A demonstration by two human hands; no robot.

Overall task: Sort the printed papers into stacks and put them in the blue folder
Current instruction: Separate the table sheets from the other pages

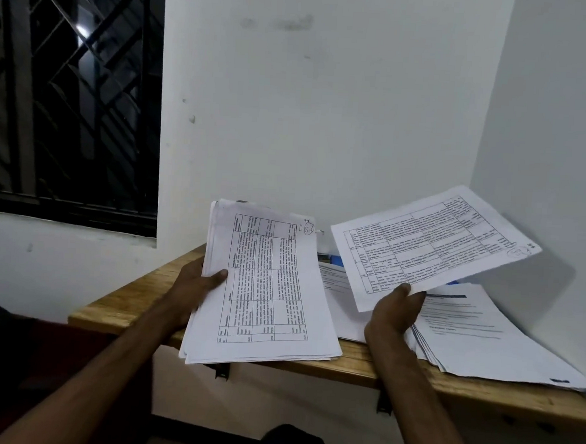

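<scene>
The left hand (195, 284) grips a thick paper stack (263, 288) by its left edge, long axis pointing away, near end past the wooden shelf's (125, 304) front edge. The right hand (395, 314) pinches a single sheet (434, 244), long axis slanting toward the right wall (547, 134), above the lying papers (483, 340).

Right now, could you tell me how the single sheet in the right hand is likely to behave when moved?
Probably floppy: the single sheet is pinched by the right hand at one edge only, the rest unsupported. Likely light: one hand holds it aloft.
</scene>
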